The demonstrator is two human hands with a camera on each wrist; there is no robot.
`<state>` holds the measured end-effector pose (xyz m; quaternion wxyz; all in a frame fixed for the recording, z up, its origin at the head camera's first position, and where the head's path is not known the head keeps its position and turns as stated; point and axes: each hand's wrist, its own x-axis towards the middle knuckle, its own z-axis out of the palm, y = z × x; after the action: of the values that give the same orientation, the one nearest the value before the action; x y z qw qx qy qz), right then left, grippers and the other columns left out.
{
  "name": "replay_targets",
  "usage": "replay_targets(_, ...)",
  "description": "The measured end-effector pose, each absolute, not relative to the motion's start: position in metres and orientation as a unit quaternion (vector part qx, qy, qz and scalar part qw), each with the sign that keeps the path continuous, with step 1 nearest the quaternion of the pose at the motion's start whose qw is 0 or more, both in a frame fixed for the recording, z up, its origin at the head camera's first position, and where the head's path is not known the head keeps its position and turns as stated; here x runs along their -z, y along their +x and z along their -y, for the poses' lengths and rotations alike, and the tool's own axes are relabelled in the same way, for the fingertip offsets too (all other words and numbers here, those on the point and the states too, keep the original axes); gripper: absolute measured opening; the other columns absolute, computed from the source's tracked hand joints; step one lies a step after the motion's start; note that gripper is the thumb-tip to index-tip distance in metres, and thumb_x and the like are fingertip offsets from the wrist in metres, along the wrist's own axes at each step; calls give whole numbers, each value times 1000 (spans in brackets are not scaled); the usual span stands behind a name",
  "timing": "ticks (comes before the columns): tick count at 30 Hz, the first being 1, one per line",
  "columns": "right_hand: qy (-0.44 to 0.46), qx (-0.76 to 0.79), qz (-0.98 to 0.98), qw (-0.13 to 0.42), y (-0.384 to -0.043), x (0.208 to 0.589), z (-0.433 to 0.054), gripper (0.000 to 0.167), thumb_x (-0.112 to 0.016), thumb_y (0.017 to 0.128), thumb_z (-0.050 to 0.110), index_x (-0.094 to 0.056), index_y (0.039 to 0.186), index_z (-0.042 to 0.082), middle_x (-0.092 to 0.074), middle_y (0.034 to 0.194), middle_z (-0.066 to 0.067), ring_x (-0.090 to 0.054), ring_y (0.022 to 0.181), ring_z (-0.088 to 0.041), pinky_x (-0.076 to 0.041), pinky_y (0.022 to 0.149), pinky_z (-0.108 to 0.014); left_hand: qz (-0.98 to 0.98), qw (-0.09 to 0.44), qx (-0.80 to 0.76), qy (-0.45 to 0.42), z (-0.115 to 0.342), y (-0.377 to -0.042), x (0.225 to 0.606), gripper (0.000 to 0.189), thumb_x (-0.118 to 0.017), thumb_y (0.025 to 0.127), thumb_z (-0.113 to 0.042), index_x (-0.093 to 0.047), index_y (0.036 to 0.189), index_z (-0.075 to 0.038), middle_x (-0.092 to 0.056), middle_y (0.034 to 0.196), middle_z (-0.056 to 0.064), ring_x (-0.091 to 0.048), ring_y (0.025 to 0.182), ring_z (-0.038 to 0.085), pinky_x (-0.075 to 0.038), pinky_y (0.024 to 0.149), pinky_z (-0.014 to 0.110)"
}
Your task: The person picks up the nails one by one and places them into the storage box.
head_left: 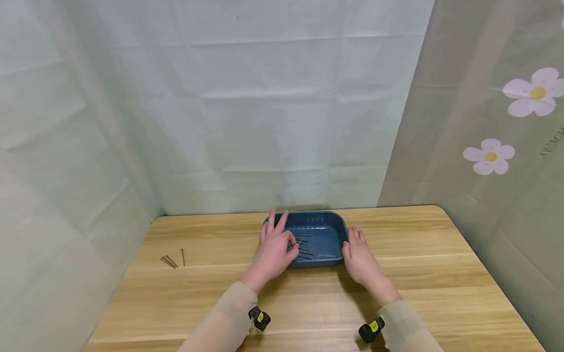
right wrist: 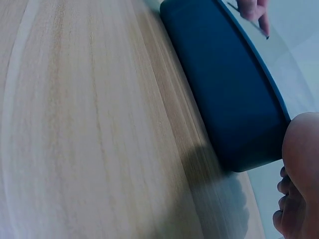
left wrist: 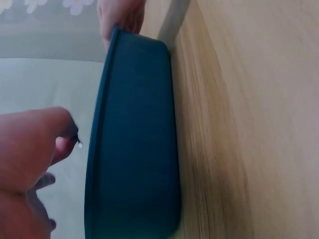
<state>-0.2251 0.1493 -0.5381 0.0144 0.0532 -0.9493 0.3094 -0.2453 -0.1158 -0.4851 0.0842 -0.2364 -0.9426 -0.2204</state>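
A dark blue rectangular tray [head_left: 321, 262] stands at the back of the wooden table. Above its left part, my left hand [head_left: 274, 250] pinches a thin nail [right wrist: 261, 32] between thumb and index finger, the other fingers spread. Several more nails [head_left: 305, 249] lie on the tray's floor, partly hidden behind that hand. Along the tray's right wall rests my right hand [head_left: 360, 256], its fingers extended and its thumb near the rim. The left wrist view shows the tray's outer side [left wrist: 137, 134], with the left fingers [left wrist: 62, 124] just over the rim.
To the left on the table [head_left: 212, 305] lie a small group of nails [head_left: 169, 262] and a single nail [head_left: 183, 257] beside it. A pale cloth backdrop [head_left: 270, 119] rises right behind the table's back edge, and a flowered cloth [head_left: 500, 203] hangs on the right.
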Motion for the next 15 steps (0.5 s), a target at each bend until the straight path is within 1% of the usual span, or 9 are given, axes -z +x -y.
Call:
replay_targets(3,51,-309,950,14,-225,538,-150,59,-34,116,19,-21,160,-19,-19,170,-37,-13,159,-54,-13,129,-59,940,53,206,-266,113,-254,489,21,-79,98,-21,-68,80,-23,-31,173,18,-3,163,45,-19,124,71)
replay_targets(7,52,-309,949,15,-224,537,-150,59,-35,116,19,-22,160,-19,-20,169,-37,-13,159,-54,-13,129,-59,940,8,162,-300,107,-266,491,24,-75,102,-24,-67,79,-23,-33,172,16,-8,163,42,-21,124,69)
replay_targets(10,53,-310,949,16,-224,537,-148,60,-35,116,19,-23,159,-20,-20,169,-37,-14,158,-54,-13,129,-59,941,-15,129,-313,103,-272,491,25,-73,103,-25,-66,79,-23,-36,171,15,-10,163,41,-24,124,67)
replay_targets(15,50,-313,948,19,-224,537,-148,59,-36,116,19,-23,159,-20,-21,169,-37,-14,158,-54,-14,128,-59,939,-35,95,-329,95,-283,490,26,-69,105,-25,-65,79,-22,-38,170,15,-13,163,42,-27,124,63)
